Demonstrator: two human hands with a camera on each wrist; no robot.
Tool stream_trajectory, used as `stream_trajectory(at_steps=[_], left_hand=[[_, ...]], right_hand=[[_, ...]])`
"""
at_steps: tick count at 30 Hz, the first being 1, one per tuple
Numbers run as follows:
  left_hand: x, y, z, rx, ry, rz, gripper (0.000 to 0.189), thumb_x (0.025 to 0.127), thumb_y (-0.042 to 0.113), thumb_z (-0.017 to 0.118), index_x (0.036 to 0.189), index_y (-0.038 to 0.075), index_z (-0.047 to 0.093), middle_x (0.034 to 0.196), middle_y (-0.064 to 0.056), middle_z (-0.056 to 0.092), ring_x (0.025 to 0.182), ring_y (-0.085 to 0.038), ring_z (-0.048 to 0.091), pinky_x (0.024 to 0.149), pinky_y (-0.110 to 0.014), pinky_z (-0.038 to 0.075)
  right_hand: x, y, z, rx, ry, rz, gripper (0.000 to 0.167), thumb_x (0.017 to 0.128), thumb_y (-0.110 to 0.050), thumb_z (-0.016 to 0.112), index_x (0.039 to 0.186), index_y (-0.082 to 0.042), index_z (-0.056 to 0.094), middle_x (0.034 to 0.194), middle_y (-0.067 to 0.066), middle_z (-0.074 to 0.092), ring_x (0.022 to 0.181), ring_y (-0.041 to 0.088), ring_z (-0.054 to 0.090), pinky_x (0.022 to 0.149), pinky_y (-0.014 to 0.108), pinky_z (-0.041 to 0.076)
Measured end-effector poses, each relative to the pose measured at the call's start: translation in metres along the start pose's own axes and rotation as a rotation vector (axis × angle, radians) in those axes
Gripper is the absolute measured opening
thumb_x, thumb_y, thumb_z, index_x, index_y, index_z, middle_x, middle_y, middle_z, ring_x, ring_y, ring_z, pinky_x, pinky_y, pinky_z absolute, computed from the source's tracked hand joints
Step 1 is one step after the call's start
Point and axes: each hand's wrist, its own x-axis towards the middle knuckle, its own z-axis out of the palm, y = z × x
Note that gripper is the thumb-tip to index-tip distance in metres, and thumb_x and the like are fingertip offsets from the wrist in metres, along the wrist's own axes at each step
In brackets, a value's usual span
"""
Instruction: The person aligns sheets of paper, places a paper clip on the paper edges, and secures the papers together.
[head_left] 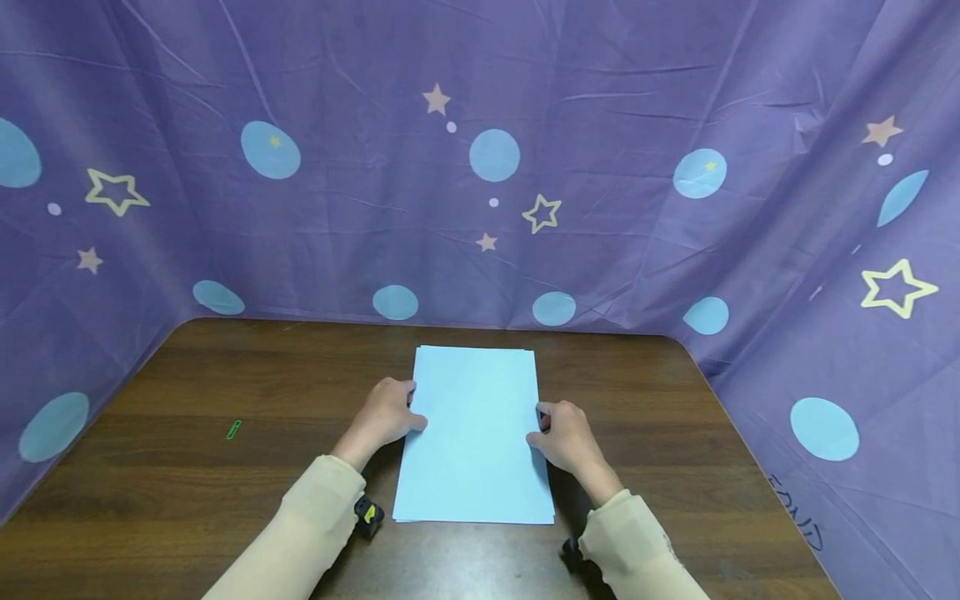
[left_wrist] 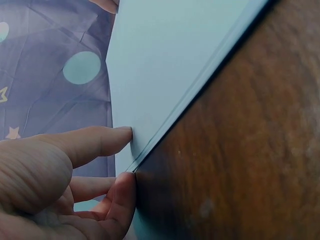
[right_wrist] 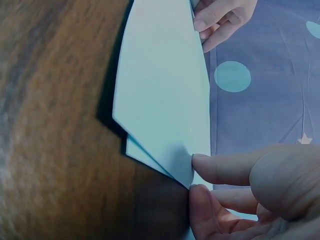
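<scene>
A small stack of pale blue paper sheets (head_left: 474,442) is at the middle of the table, its edges slightly out of line. My left hand (head_left: 382,414) pinches the stack's left edge, with the thumb on top and fingers at the side. On the opposite edge my right hand (head_left: 568,440) pinches the paper in the same way. In the right wrist view, a lower sheet's corner (right_wrist: 142,154) sticks out from under the top sheet. Up close in the left wrist view, the left thumb (left_wrist: 107,142) lies on the paper beside its layered edge.
A green paper clip (head_left: 234,429) lies on the brown wooden table (head_left: 300,367), left of the paper. Purple cloth (head_left: 337,183) with stars and blue dots hangs behind the table and along both sides. Each wrist carries a small black device (head_left: 368,517).
</scene>
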Motion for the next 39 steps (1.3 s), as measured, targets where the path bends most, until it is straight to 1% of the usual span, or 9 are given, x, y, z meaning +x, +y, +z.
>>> stream_trajectory(at_steps=[7, 13, 21, 29, 39], left_hand=[[-0.0007, -0.0017, 0.0008, -0.002, 0.003, 0.007, 0.068, 0.091, 0.012, 0.081, 0.148, -0.011, 0.052, 0.130, -0.025, 0.058, 0.106, -0.033, 0.056, 0.093, -0.049, 0.056], [-0.0003, -0.0005, 0.0004, 0.001, 0.003, 0.011, 0.067, 0.091, 0.012, 0.081, 0.147, -0.010, 0.054, 0.128, -0.024, 0.058, 0.107, -0.033, 0.055, 0.093, -0.048, 0.055], [-0.0013, -0.0015, 0.0015, -0.010, 0.001, 0.004, 0.070, 0.091, 0.013, 0.081, 0.149, -0.011, 0.051, 0.130, -0.025, 0.058, 0.107, -0.033, 0.055, 0.095, -0.050, 0.055], [0.0014, -0.0026, 0.0012, -0.010, -0.003, 0.036, 0.067, 0.090, 0.012, 0.082, 0.145, -0.014, 0.054, 0.113, -0.019, 0.056, 0.103, -0.032, 0.052, 0.087, -0.046, 0.052], [0.0009, -0.0029, 0.0011, -0.009, -0.010, 0.031, 0.069, 0.090, 0.013, 0.082, 0.147, -0.013, 0.053, 0.113, -0.017, 0.056, 0.103, -0.031, 0.052, 0.086, -0.044, 0.051]], right_hand=[[-0.0004, 0.0004, -0.0003, -0.005, 0.004, -0.004, 0.052, 0.089, -0.004, 0.083, 0.136, 0.010, 0.066, 0.096, 0.010, 0.067, 0.088, 0.023, 0.059, 0.078, 0.038, 0.056], [-0.0010, 0.0011, -0.0001, 0.005, -0.002, 0.000, 0.052, 0.089, -0.003, 0.083, 0.137, 0.010, 0.065, 0.095, 0.009, 0.065, 0.086, 0.022, 0.058, 0.076, 0.036, 0.054], [-0.0014, 0.0011, 0.0000, 0.020, -0.009, 0.010, 0.053, 0.090, -0.004, 0.082, 0.138, 0.010, 0.065, 0.096, 0.009, 0.065, 0.086, 0.022, 0.058, 0.076, 0.035, 0.054], [-0.0016, 0.0006, -0.0011, 0.008, 0.001, 0.008, 0.053, 0.089, -0.003, 0.083, 0.137, 0.010, 0.065, 0.097, 0.010, 0.067, 0.085, 0.022, 0.059, 0.075, 0.036, 0.055], [-0.0026, 0.0003, -0.0014, 0.008, -0.003, 0.021, 0.053, 0.089, -0.004, 0.083, 0.138, 0.009, 0.065, 0.096, 0.009, 0.066, 0.085, 0.021, 0.059, 0.074, 0.035, 0.055]])
